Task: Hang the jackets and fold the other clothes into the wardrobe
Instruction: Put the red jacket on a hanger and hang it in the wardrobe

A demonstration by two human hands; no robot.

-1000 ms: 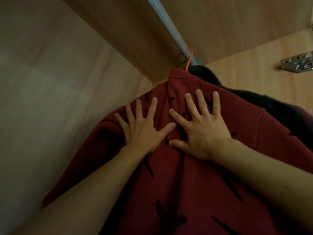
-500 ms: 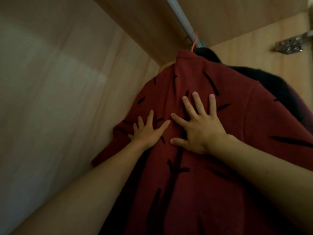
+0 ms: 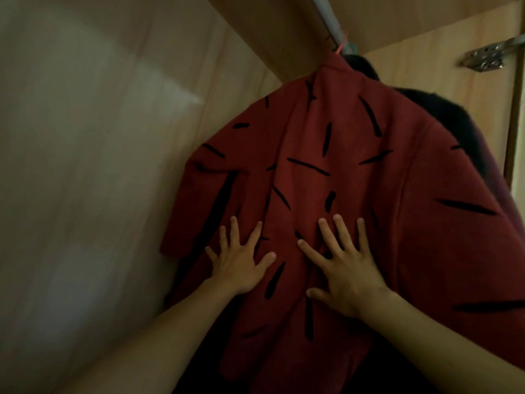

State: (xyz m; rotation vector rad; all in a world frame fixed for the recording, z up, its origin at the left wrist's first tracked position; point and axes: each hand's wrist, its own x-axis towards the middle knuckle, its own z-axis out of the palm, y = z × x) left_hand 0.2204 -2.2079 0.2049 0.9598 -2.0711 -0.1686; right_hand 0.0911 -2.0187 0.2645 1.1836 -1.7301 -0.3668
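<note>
Smoothing hung red jacket [image 3: 326, 172], centre frame, under rail [image 3: 325, 15] at top: left grip [image 3: 241, 265] and right grip [image 3: 346, 277] flat, fingers spread, clasping nothing. Next, likely: withdraw, fetch another garment.

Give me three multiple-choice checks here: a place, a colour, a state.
1. Where is the dark garment relative to the red jacket?
A. In front of it
B. Behind it, under the rail
C. On the floor
2. What colour are the jacket's dash marks?
A. White
B. Yellow
C. Black
3. How are the left hand and right hand?
A. Flat on the jacket, fingers spread
B. Gripping the hanger
C. Hanging free
Answers: 1 B, it shows past the jacket's collar; 2 C, black strokes on red cloth; 3 A, both palms lie on the fabric.
</note>
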